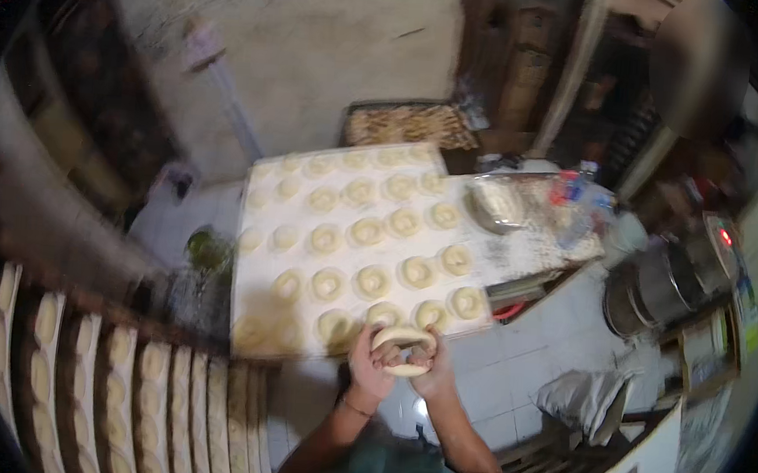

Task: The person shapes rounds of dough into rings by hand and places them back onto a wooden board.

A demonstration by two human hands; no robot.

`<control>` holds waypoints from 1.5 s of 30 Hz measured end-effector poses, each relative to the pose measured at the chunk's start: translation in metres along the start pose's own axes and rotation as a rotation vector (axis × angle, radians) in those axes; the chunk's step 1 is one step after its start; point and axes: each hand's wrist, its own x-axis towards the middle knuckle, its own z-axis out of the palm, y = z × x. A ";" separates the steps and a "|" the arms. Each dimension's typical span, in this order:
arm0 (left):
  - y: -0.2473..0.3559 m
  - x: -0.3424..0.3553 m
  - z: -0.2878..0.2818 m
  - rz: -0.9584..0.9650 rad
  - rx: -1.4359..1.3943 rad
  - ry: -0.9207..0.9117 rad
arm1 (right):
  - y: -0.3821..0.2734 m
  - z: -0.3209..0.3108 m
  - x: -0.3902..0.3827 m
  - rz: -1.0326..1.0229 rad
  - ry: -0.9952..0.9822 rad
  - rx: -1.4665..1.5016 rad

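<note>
A pale dough ring (404, 334) is held up between my two hands, just off the near edge of a floury white board (346, 262). My left hand (372, 366) grips the ring's left side, and my right hand (433, 369) grips its right side. Fingers of both hands pass through the hole and curl around the dough. Rows of similar dough rings (360, 281) lie flat on the board beyond my hands. The nearest ones sit directly past the held ring, which partly covers them.
At the board's right stand a metal bowl (497, 203) and plastic bottles (577, 202). Behind it is a dark tray of brown pieces (409, 124). Long boards of dough pieces (41, 380) fill the lower left. Large metal pots (661, 287) and a pale sack (580, 400) are at right.
</note>
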 end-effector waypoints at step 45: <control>0.157 0.068 0.029 0.614 1.220 -0.177 | 0.081 0.110 0.116 -0.642 -0.257 -1.832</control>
